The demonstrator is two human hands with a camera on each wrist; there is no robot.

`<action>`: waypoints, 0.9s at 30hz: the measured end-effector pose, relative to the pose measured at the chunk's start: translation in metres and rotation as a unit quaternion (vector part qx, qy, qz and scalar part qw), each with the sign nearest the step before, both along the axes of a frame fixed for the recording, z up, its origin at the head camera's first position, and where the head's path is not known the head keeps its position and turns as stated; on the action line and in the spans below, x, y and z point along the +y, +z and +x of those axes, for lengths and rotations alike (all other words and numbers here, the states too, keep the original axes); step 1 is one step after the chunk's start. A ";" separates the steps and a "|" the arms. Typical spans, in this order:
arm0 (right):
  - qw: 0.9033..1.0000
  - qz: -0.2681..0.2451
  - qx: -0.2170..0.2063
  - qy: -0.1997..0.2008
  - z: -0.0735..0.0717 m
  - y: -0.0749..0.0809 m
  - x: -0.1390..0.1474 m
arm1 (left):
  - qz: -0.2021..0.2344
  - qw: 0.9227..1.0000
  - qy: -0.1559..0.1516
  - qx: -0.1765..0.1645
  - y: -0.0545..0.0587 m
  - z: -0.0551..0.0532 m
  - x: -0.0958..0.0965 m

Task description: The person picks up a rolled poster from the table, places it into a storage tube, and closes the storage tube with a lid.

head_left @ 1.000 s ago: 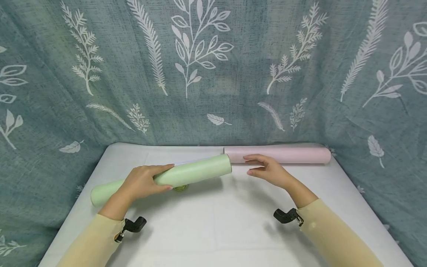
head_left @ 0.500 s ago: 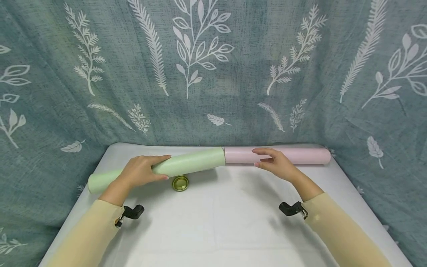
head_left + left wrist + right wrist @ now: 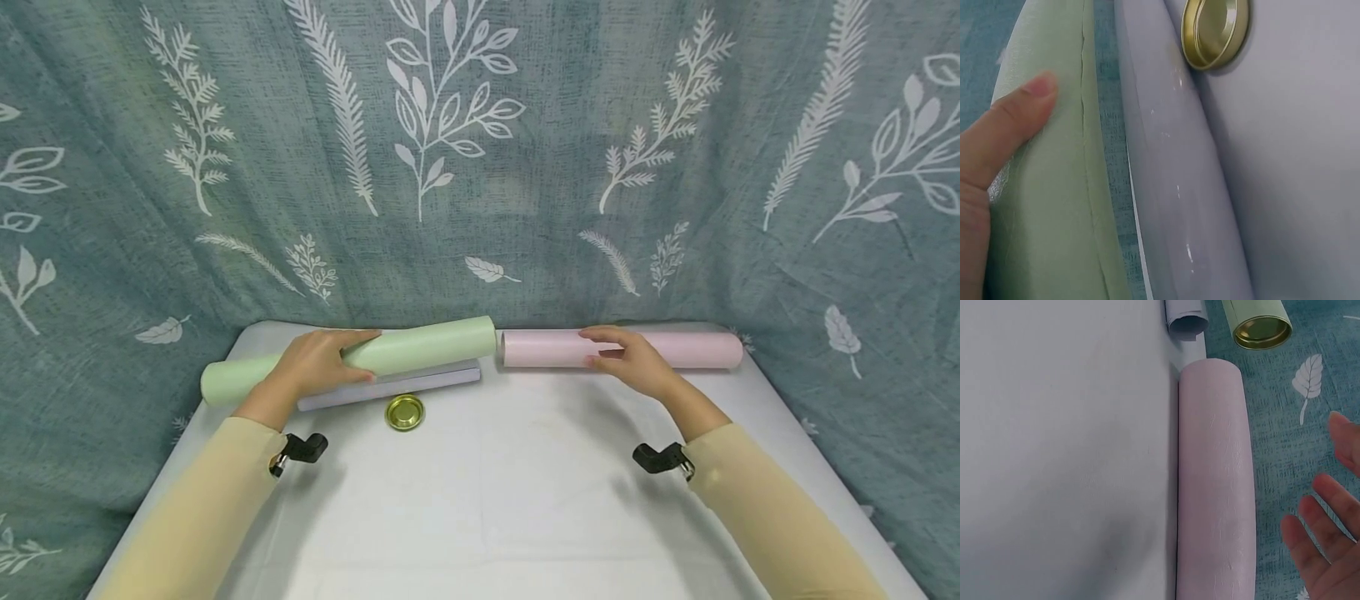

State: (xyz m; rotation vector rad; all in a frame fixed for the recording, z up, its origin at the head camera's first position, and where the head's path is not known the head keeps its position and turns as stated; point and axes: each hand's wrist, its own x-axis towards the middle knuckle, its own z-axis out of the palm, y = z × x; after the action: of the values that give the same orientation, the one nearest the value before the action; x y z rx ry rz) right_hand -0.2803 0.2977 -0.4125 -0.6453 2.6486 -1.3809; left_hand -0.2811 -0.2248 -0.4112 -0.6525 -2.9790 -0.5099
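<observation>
A long green tube (image 3: 429, 345) slants a little above the back left of the table, its right end higher. My left hand (image 3: 309, 363) grips it from above; the thumb (image 3: 1029, 103) lies along its side in the left wrist view. A gold metal end (image 3: 1262, 331) shows on that tube in the right wrist view. In front of it lies a roll of white paper (image 3: 431, 380), with a round gold lid (image 3: 404, 412) nearby. At the back right rests a pink tube (image 3: 542, 349). Above it hovers my right hand (image 3: 634, 364), fingers spread and holding nothing.
The white table (image 3: 480, 500) ends at the back against a blue-green leaf-patterned curtain (image 3: 480, 167), which also hangs at both sides. Black camera mounts sit at the left wrist (image 3: 306, 448) and right wrist (image 3: 658, 458).
The green tube has moved backward and a little left in my left hand, uncovering the white paper roll and gold lid. My right hand has drifted right, over the pink tube.
</observation>
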 end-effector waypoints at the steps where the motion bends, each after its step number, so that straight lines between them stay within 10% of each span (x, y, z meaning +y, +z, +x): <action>1: 1.000 0.001 0.002 -0.002 -0.001 0.000 0.001 | -0.001 1.000 0.005 -0.009 0.000 -0.002 0.001; 27: 0.995 0.074 0.033 -0.064 -0.036 -0.019 0.028 | -0.030 0.996 0.033 -0.080 -0.014 -0.039 0.001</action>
State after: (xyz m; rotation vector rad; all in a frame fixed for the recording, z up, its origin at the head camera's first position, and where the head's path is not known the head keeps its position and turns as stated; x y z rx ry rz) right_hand -0.3162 0.3259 -0.4314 -0.5215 2.8573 -1.1947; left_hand -0.3197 -0.2234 -0.4255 -0.5385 -3.1654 -0.4933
